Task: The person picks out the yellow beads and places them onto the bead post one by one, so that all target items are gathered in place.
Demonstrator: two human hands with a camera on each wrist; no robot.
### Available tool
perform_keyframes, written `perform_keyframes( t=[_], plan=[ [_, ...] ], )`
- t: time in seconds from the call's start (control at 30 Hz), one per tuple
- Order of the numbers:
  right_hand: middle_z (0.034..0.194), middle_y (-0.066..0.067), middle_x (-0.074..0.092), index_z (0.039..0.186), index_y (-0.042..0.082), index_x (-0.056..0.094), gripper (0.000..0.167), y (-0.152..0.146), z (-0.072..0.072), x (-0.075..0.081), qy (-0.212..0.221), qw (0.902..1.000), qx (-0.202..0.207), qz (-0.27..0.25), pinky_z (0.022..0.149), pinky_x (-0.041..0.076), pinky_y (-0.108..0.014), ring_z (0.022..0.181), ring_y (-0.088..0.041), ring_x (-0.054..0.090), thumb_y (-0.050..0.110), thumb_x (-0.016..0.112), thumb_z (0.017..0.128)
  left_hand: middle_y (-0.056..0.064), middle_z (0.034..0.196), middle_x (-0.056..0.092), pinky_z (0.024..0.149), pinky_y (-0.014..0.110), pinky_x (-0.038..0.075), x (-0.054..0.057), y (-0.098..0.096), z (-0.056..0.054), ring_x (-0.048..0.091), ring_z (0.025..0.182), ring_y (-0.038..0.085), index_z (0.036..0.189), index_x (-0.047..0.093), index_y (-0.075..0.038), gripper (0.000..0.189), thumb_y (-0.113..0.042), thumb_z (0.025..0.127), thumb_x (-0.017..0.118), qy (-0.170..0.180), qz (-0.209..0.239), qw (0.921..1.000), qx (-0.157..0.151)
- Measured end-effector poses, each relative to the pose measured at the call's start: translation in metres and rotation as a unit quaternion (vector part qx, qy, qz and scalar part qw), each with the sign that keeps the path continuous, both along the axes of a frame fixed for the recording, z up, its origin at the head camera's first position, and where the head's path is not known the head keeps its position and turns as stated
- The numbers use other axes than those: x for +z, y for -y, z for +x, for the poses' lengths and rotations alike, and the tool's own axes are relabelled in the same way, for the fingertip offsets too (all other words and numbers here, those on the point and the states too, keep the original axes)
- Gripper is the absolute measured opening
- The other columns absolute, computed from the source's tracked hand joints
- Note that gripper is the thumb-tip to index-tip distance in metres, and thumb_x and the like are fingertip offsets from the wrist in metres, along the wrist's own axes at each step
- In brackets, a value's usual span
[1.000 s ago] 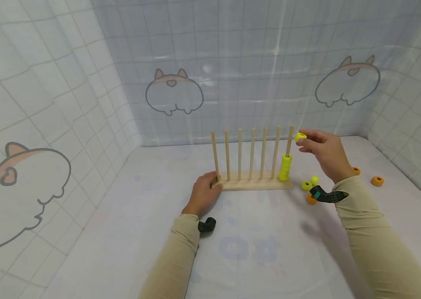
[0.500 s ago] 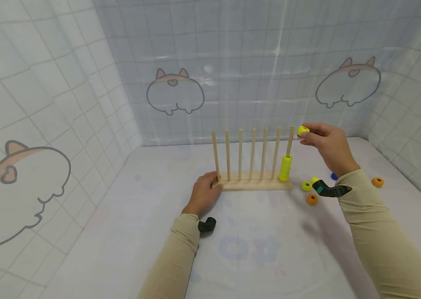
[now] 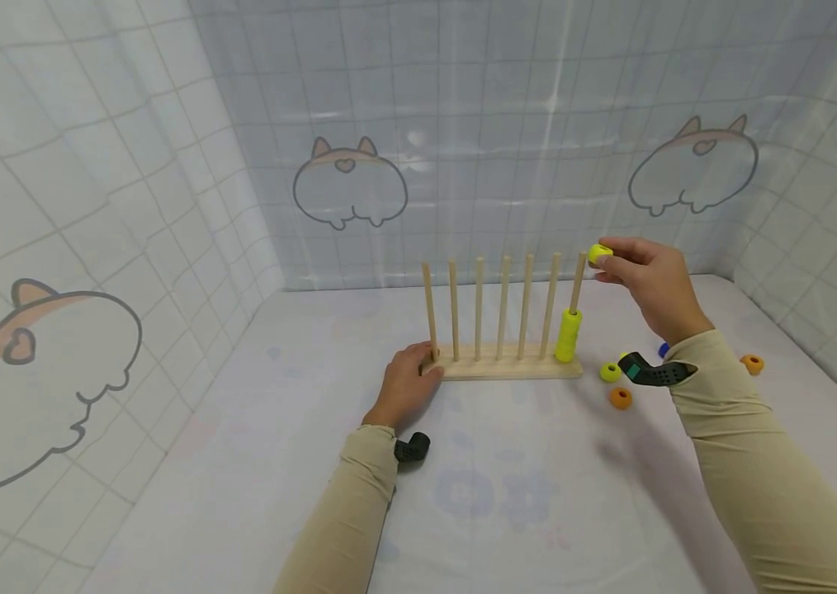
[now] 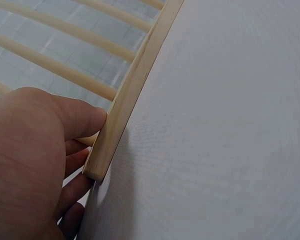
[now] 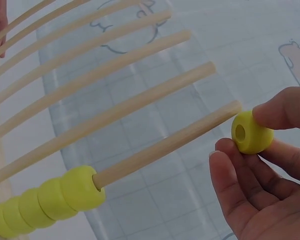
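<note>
Left hand (image 4: pixel 37 145) round wooden base (image 4: pixel 127 92)

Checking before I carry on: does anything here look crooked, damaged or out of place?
Nothing stands out. The wooden peg rack stands upright, the yellow bead stack sits evenly on its end peg, and the loose orange beads beside it look intact.

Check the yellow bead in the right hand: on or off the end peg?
Off: the right hand pinches the yellow bead, its hole visible with no end peg through it.
</note>
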State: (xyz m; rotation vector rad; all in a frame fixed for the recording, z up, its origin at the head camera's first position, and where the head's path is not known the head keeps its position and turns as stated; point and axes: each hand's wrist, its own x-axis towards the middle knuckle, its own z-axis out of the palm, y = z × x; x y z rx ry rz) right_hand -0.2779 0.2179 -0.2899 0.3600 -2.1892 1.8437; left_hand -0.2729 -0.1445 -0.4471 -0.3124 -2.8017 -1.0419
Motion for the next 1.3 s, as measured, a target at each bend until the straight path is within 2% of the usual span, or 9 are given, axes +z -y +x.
perform_keyframes(
  t=[0.2,0.53,0.83,1.07,1.3],
  plan=[
    [0.114,-0.005,0.065,0.134,-0.007,0.058,0.048,-0.0003,0.0001,0.0004,-0.001,1.0000,-0.005,-0.003,0.084,0.054,-0.018,0.095,-0.013,0.067,0.019,0.069,0.096,0.008,0.150,0.049,0.114,0.048,0.031,0.0007,0.0003,0.0016,0.041,0.139,0.029,0.144,0.055,-0.007,0.051,-0.030,0.099,0.062,0.003,0.000,1.0000,-0.002],
    [0.115,-0.005,0.067,0.135,-0.006,0.057,0.047,-0.0017,-0.0011,0.0022,-0.014,0.9994,-0.015,0.027,0.085,0.053,-0.017,0.096,-0.011,0.068,0.021,0.067,0.098,0.007,0.149,0.049,0.114,0.047,0.032,0.0029,0.0001,0.0036,0.042,0.138,0.029,0.143,0.056,-0.008,0.050,-0.030,0.099,0.063,0.002,0.002,1.0000,-0.001],
    [0.114,-0.007,0.066,0.133,-0.008,0.058,0.045,0.0010,-0.0039,0.0063,-0.021,0.9997,-0.007,-0.012,0.085,0.055,-0.021,0.097,-0.013,0.069,0.015,0.069,0.096,0.007,0.149,0.049,0.114,0.047,0.032,0.0033,-0.0005,0.0033,0.042,0.138,0.029,0.144,0.055,-0.007,0.051,-0.030,0.099,0.062,0.002,0.005,1.0000,-0.001],
    [0.117,-0.007,0.065,0.134,-0.006,0.059,0.044,0.0029,-0.0051,0.0078,-0.025,0.9995,-0.020,0.005,0.085,0.055,-0.021,0.098,-0.012,0.069,0.016,0.068,0.097,0.005,0.150,0.049,0.114,0.047,0.032,0.0036,-0.0013,0.0031,0.042,0.138,0.028,0.143,0.057,-0.007,0.049,-0.029,0.099,0.062,0.002,0.007,1.0000,-0.001],
    [0.114,-0.007,0.067,0.132,-0.008,0.059,0.044,0.0044,-0.0078,0.0099,-0.034,0.9994,0.001,0.001,0.085,0.055,-0.021,0.099,-0.017,0.070,0.015,0.069,0.096,0.006,0.149,0.049,0.114,0.048,0.032,0.0035,-0.0003,0.0025,0.042,0.138,0.029,0.142,0.057,-0.007,0.049,-0.029,0.099,0.062,0.000,0.001,1.0000,-0.001]
  ],
)
